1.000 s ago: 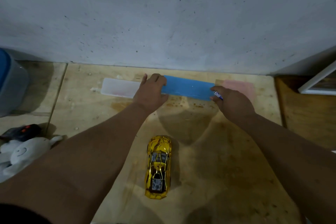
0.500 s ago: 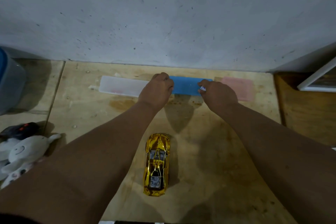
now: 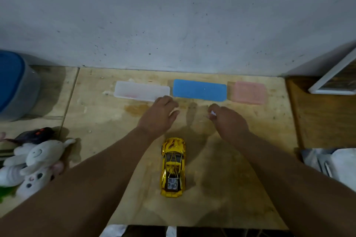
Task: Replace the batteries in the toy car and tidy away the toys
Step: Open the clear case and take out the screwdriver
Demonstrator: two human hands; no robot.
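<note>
1. Centrally, low in the frame, the gold toy car [image 3: 173,167] lay on the wooden bench [image 3: 100,121], its nose pointing up the frame toward the grey wall [image 3: 173,15].
2. The left hand [image 3: 157,116] hovered just above and left of the car's nose, apart from it; its grip was loose, fingers gently curled and holding nothing.
3. The right hand [image 3: 228,121] sat above and right of the car, also clear of it; its grip was narrow, pinching a small white item [image 3: 212,113] too blurred to identify.
4. Along the upper middle of the frame, three flat cases lay in a row near the wall: a clear case [image 3: 141,90] at left, a blue case [image 3: 199,89] in the middle, a pink case [image 3: 247,92] at right.
5. Both hands were below that row; the left fingertips were just beside the clear case's right end, though contact could not be told.
6. At the lower left lay white plush toys [image 3: 32,165] beside a dark remote [image 3: 36,133].
7. A blue-lidded container [image 3: 13,84] stood at the left edge.
</note>
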